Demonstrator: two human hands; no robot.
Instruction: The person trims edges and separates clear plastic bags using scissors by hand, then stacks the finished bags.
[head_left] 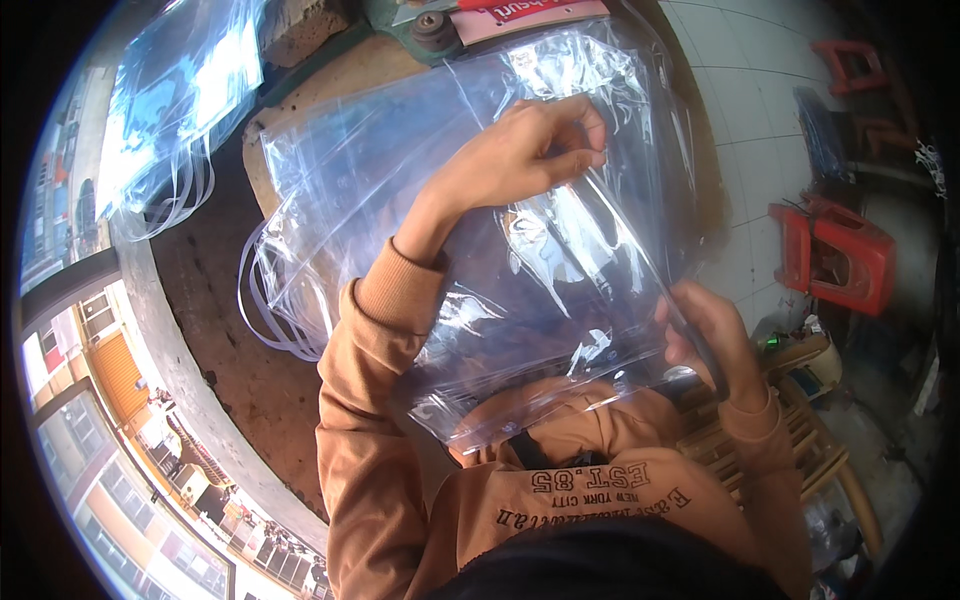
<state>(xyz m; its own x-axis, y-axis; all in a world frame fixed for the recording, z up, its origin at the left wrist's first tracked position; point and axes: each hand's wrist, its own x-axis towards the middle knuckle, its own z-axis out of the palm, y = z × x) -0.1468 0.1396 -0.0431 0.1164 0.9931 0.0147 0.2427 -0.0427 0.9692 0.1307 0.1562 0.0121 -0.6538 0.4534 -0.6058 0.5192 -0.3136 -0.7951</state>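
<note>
- Your left hand (552,148) pinches a narrow strip (627,232); your right hand (712,335) grasps its dark end.
- Beneath, clear plastic (380,160) nears the bench (390,60)'s right edge.
- Tiled floor (752,160) opens beyond.

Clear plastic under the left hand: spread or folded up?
Spread out: the clear plastic reaches broadly across the table, wrinkled. Whether layers are doubled, cannot tell.

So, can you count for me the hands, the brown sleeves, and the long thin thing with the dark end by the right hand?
Hands: 2 (left hand and right hand)
Brown sleeves: 2 (left sleeve and right sleeve)
Long thin thing: 1
Total: 5
</note>
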